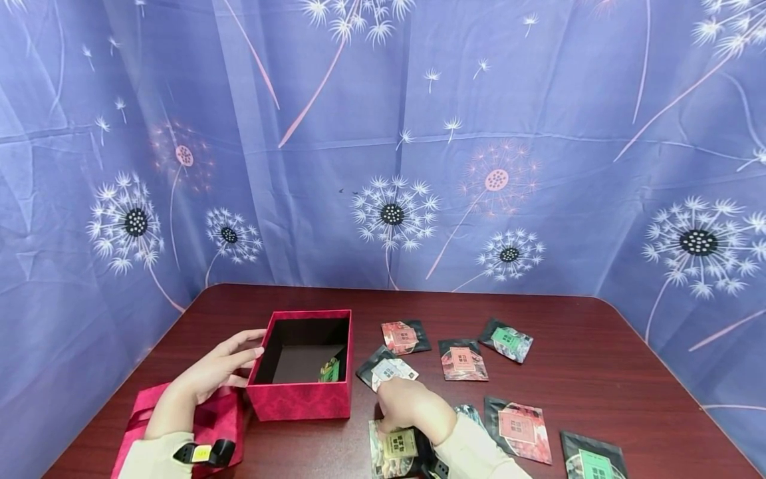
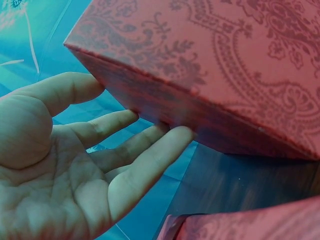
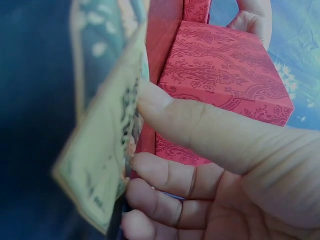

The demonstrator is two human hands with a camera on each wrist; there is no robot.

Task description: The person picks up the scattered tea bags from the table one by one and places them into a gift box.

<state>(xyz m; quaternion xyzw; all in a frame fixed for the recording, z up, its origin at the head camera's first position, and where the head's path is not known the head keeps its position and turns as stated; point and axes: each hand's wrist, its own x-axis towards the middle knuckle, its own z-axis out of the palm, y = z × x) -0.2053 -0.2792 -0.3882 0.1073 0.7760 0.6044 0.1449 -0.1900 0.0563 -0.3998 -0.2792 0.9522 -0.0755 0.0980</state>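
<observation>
An open red patterned box (image 1: 299,401) with a dark inside stands left of the middle, a green-labelled tea sachet (image 1: 330,370) in its near right corner. My left hand (image 1: 214,367) is at the box's left side, its fairly straight fingertips touching the wall, as the left wrist view also shows. Near the table's front, my right hand (image 1: 413,407) pinches the edge of a yellow-labelled tea sachet (image 1: 399,444). In the right wrist view its thumb (image 3: 160,102) presses the sachet's printed face, with the other fingers curled at the edge. A white-labelled sachet (image 1: 390,370) lies just beyond this hand.
The red box lid (image 1: 140,412) lies under my left forearm. Several sachets are spread to the right, among them red-labelled ones (image 1: 522,429) and green-labelled ones (image 1: 509,340). One sachet (image 1: 469,414) is partly hidden by my right sleeve. A blue dandelion-print curtain (image 1: 455,100) surrounds the table.
</observation>
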